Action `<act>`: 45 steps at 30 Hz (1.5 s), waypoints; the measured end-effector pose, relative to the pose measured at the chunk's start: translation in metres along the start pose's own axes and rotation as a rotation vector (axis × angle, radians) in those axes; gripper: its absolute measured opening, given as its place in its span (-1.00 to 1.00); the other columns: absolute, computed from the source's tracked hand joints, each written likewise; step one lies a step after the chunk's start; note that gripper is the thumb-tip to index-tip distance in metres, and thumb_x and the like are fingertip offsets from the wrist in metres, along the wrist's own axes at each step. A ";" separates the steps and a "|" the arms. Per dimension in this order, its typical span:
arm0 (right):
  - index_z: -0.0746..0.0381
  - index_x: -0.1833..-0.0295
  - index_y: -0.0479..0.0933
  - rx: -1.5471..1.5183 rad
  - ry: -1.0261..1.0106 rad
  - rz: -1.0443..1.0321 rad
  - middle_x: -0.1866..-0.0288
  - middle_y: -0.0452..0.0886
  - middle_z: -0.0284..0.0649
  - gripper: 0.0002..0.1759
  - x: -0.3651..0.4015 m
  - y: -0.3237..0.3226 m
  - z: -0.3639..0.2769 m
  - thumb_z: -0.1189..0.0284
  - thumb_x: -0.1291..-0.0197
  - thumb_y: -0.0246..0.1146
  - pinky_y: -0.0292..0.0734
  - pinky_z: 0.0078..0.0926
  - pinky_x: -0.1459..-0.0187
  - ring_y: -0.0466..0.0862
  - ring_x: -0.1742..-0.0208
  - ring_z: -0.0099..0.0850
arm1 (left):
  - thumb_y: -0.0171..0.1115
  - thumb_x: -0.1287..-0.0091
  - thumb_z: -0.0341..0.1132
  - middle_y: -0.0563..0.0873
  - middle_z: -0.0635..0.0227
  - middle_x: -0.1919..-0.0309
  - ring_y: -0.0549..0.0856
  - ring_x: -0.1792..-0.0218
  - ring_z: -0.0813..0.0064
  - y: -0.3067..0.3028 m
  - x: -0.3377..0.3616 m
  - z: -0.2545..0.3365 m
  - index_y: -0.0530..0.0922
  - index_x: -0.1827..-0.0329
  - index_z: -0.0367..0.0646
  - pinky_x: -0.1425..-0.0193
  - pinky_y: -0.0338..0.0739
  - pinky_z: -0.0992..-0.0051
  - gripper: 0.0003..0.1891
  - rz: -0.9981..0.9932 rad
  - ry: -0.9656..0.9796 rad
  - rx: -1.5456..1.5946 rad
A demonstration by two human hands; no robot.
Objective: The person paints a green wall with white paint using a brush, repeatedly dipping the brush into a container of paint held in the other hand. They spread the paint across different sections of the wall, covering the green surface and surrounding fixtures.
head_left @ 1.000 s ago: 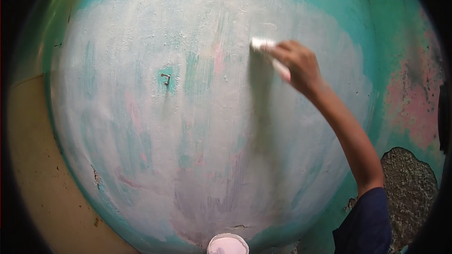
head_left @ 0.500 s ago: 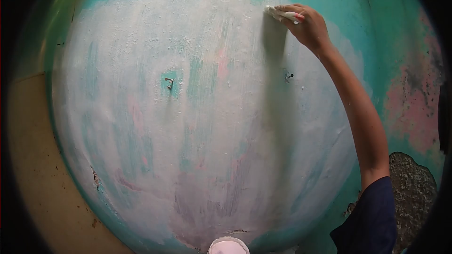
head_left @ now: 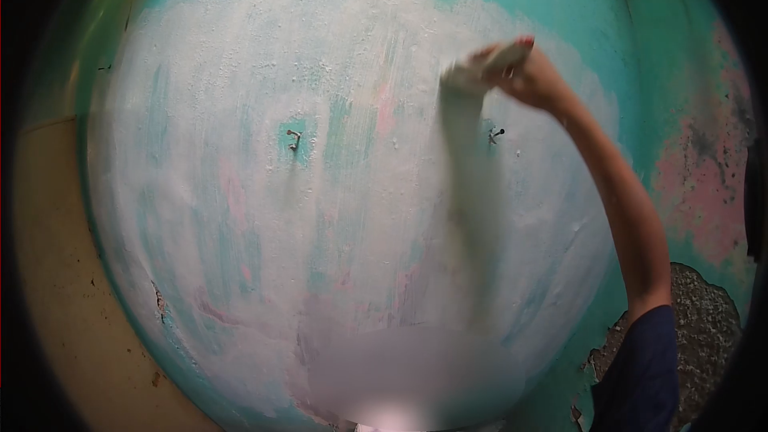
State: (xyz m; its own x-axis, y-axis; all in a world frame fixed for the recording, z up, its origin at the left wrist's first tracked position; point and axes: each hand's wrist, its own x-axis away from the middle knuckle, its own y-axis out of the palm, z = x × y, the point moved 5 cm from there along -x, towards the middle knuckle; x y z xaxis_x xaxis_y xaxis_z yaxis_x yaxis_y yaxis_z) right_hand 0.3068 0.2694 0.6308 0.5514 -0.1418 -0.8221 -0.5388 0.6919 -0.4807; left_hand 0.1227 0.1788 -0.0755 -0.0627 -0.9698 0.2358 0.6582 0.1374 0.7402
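The wall (head_left: 560,0) is coated with white paint (head_left: 264,216) beside and below the grip. One nail (head_left: 496,135) is driven in just below the grip, another nail (head_left: 294,139) well to its left.

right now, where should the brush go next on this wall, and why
Probably a short stroke up and to the right: the right hand holds the brush against the wall near the edge of the white coat, and bare teal paint shows just beyond it. Steer clear of the nail below.

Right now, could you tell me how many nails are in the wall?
2 nails: one in the teal patch left of centre, one below the right hand; the arm may hide others.
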 end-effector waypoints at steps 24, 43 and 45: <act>0.02 0.11 0.71 0.159 -0.124 0.034 0.28 0.69 -0.26 -0.75 0.122 0.075 -0.082 0.43 -0.03 0.38 0.57 -0.30 0.24 0.67 0.25 -0.27 | 0.39 -0.24 -0.35 0.66 0.23 0.02 0.64 -0.01 0.36 -0.012 0.042 -0.020 0.45 -0.30 -0.09 -0.05 0.63 0.37 -0.46 0.083 0.000 0.039; 0.03 -0.04 0.68 0.038 -0.069 -0.195 0.24 0.69 -0.25 -0.53 0.228 0.141 -0.123 0.41 0.11 0.42 0.57 -0.28 0.23 0.66 0.24 -0.22 | 0.40 -0.24 -0.41 0.65 0.21 -0.02 0.63 -0.05 0.35 -0.067 0.105 0.005 0.45 -0.31 -0.09 -0.13 0.61 0.37 -0.45 0.151 -0.060 0.005; 0.04 0.02 0.72 0.145 -0.053 -0.001 0.32 0.70 -0.25 -0.64 0.167 0.104 -0.110 0.44 0.03 0.43 0.57 -0.33 0.24 0.67 0.24 -0.28 | 0.40 -0.24 -0.41 0.65 0.21 -0.03 0.63 -0.06 0.35 -0.076 0.112 0.020 0.45 -0.31 -0.09 -0.13 0.61 0.37 -0.45 0.156 -0.070 -0.010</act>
State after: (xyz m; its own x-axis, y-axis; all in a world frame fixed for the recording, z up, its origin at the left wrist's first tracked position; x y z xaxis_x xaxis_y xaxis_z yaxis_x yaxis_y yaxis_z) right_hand 0.2726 0.2400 0.4099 0.5872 -0.1075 -0.8023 -0.4424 0.7874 -0.4293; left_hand 0.0509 0.0633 -0.0930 -0.0108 -0.9205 0.3905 0.6717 0.2826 0.6848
